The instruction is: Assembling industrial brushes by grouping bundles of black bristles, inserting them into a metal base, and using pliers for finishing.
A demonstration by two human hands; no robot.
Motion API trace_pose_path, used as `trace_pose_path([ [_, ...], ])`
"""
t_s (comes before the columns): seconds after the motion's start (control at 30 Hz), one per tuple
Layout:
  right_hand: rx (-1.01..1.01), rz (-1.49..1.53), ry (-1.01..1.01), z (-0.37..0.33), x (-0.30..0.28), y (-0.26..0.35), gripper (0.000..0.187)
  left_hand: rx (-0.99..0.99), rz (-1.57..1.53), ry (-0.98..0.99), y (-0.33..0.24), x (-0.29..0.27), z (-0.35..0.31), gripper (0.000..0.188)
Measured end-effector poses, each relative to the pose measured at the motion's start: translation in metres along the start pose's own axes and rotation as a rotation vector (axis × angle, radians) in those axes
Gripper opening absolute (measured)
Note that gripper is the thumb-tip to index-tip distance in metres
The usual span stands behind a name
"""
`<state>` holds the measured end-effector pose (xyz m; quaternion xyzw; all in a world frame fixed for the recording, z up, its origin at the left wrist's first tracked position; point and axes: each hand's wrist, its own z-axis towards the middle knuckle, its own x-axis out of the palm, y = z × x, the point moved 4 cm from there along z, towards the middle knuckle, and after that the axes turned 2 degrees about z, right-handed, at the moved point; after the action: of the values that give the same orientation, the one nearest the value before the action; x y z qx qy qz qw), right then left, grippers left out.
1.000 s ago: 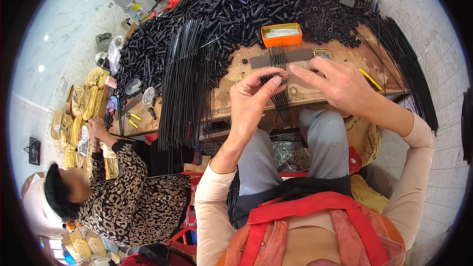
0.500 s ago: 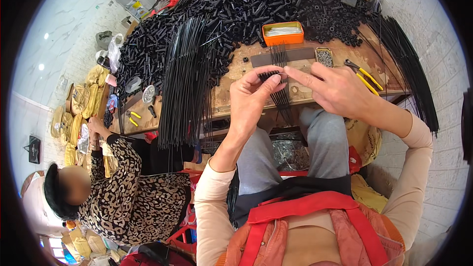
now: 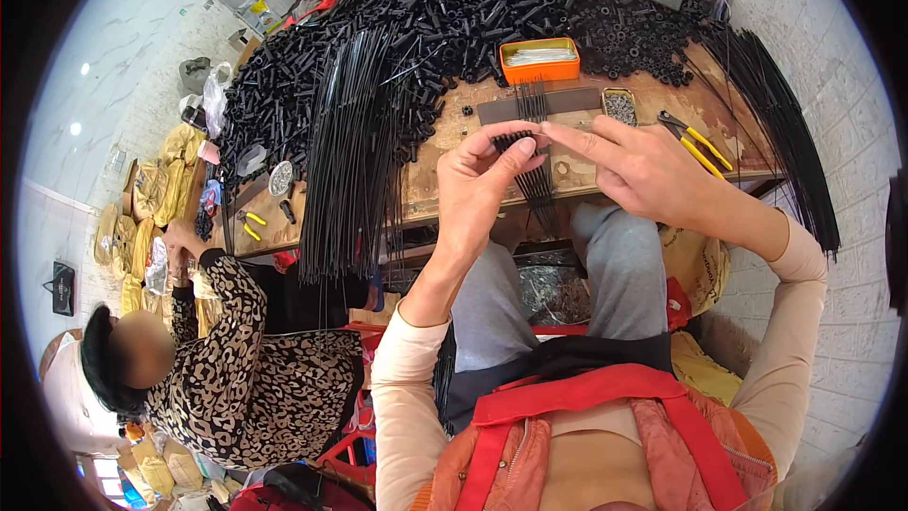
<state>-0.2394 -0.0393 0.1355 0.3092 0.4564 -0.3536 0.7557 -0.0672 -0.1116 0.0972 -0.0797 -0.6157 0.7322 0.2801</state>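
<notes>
My left hand [image 3: 473, 185] is closed, thumb and index finger pinching a dark ribbed row [image 3: 515, 140] where several thin black rods [image 3: 534, 191] come together side by side. The rods stick out beyond my fingers, both toward the far side and down toward my lap. From the right, my right hand [image 3: 653, 166] reaches in with its index fingertip almost touching the left fingertips. A fine pale wire [image 3: 539, 136] shows between the two hands, apparently pinched in the right fingers. Its ends are too small to make out.
Beyond lies a heap of black tubular parts [image 3: 473, 9]. Nearby on the wooden table [image 3: 440, 147] are an orange box [image 3: 541, 68] of thin pale wires, a dark flat bar [image 3: 497, 112], a tin [image 3: 619, 106] of small metal pieces and yellow-handled pliers [image 3: 695, 144]. Rod bundles [image 3: 355, 161] flank me; a co-worker [image 3: 255, 360] sits left.
Both hands keep nearly the same pose. The right fingertip has edged slightly left against the left fingertips. The whole view has shifted a little.
</notes>
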Motion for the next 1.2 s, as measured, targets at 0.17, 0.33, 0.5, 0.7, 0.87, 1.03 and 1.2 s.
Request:
trace_pose_path([
  [0.17,-0.009,0.028,-0.017,-0.002,-0.003,0.001,0.069,-0.010,-0.002,0.008,-0.003,0.002,-0.001,0.018],
  [0.33,-0.152,-0.145,-0.134,-0.002,-0.012,-0.002,0.056,-0.006,-0.006,0.006,-0.002,0.000,-0.001,0.020],
  [0.5,-0.341,-0.219,-0.337,-0.004,-0.027,-0.002,0.040,-0.033,0.004,0.008,-0.004,0.002,-0.004,0.022],
  [0.7,-0.399,-0.157,-0.337,0.004,-0.026,0.007,0.037,-0.060,0.014,0.117,0.001,0.007,-0.006,0.025],
  [0.87,-0.413,-0.135,-0.340,0.007,-0.027,0.012,0.042,-0.083,-0.026,0.061,0.005,0.001,-0.002,0.028],
  [1.03,-0.315,-0.052,-0.281,0.008,-0.025,-0.006,0.042,-0.071,-0.002,0.066,0.005,0.001,0.003,0.031],
  [1.2,-0.095,0.194,-0.317,0.029,-0.012,-0.075,0.036,-0.317,0.587,0.245,0.050,-0.028,-0.002,0.056],
])
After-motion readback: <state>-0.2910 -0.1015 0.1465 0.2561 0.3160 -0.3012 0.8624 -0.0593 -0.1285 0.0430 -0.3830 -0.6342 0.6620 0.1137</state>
